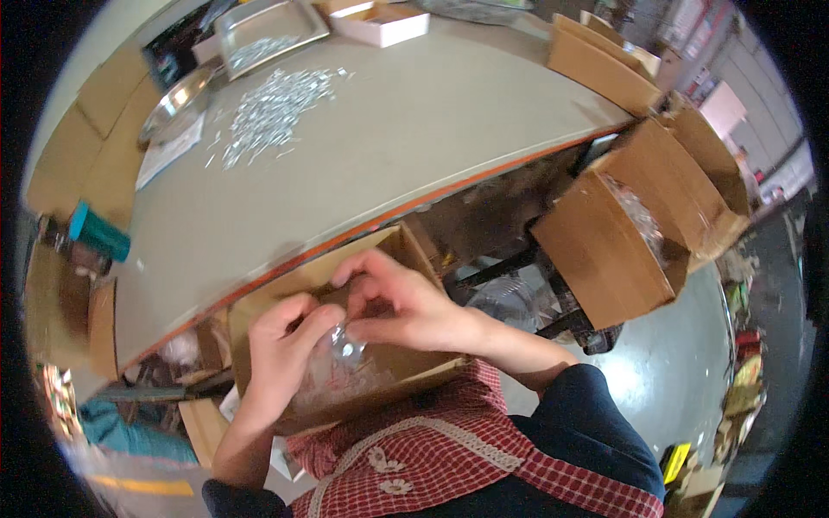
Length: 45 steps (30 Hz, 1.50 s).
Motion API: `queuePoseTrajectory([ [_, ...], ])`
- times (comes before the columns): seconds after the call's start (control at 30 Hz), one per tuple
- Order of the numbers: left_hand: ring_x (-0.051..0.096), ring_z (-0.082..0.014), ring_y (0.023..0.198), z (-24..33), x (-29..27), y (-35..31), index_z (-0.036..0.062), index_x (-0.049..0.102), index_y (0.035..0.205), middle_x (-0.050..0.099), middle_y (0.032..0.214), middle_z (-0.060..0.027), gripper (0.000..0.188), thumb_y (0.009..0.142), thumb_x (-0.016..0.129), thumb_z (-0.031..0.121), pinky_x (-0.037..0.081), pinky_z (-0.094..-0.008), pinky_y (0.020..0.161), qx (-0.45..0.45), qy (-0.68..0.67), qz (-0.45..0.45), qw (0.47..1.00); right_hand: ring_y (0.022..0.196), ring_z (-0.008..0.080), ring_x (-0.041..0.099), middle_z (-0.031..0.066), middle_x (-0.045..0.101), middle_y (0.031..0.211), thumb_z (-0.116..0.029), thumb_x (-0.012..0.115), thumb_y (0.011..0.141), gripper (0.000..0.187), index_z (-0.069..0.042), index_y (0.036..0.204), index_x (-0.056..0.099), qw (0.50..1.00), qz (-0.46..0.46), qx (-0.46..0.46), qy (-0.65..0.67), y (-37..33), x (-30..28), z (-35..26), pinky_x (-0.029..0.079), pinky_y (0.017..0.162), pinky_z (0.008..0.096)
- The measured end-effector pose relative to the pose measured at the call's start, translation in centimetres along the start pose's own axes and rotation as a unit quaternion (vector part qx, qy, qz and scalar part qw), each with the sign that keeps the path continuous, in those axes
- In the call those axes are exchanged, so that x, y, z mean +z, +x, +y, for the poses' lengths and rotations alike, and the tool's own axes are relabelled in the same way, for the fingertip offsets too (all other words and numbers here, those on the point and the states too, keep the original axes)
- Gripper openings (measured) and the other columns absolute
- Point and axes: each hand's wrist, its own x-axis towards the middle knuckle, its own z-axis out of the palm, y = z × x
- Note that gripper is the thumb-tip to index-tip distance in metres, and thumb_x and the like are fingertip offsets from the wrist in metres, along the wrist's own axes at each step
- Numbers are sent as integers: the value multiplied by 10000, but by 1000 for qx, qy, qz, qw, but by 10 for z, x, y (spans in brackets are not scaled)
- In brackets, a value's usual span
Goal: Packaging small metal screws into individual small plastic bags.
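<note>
My left hand (289, 332) and my right hand (393, 306) meet over an open cardboard box (414, 250). Between their fingertips is a small, clear, shiny plastic piece (348, 350); its exact kind is blurred. Thumb and fingers of both hands are closed on it, and the other right fingers curl above. Inside the box, below the hands, lies clear plastic with reddish marks (345, 384). The box stands between my apron (414, 457) and the table edge.
On the grey table (414, 112) lies a heap of small silvery pieces (276, 108). Near it are a metal tray (268, 39), a metal bowl (177, 104) and a white box (380, 23). A teal cup (99, 233) is at left; an open carton (609, 242) of clear plastic at right.
</note>
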Motion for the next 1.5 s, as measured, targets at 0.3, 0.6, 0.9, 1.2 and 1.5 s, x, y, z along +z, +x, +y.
queuePoseTrajectory([
  [0.3, 599, -42, 744, -2, -3, -6, -10, 704, 850, 700, 797, -13, 152, 929, 725, 118, 461, -208, 660, 100, -37, -12, 994, 857, 99, 635, 39, 663, 898, 14, 727, 871, 513, -28, 1296, 444, 992, -47, 90, 77, 1, 2, -14, 486, 776, 248],
  [0.6, 582, -49, 757, 13, -4, 2, 28, 743, 916, 660, 816, 24, 139, 932, 741, 167, 443, -215, 644, 75, -127, -30, 989, 794, 105, 633, 46, 653, 854, -3, 731, 890, 521, -23, 1312, 427, 985, 19, 80, 149, 1, 5, -17, 486, 727, 241],
  [0.9, 619, -72, 723, 2, -8, -6, 12, 726, 856, 680, 794, -29, 75, 881, 774, 63, 472, -225, 639, 203, -8, 26, 979, 774, 124, 644, 56, 652, 849, -11, 741, 888, 481, -23, 1284, 469, 981, 2, 94, 170, 2, 7, -20, 500, 730, 251],
  [1.2, 572, -54, 678, -3, -6, 1, 13, 704, 822, 651, 747, -10, 129, 875, 791, 93, 438, -230, 596, 187, 28, 21, 982, 788, 135, 654, 64, 650, 865, 1, 733, 885, 502, -12, 1302, 454, 977, 16, 101, 189, -2, 11, -16, 510, 736, 259],
  [1.5, 584, -66, 805, 1, -7, -1, 11, 701, 857, 667, 824, -27, 102, 882, 769, 83, 448, -236, 692, 173, -25, -19, 984, 797, 135, 644, 68, 644, 882, -9, 726, 889, 502, -20, 1310, 452, 973, -19, 115, 199, 0, 10, -13, 510, 735, 261],
])
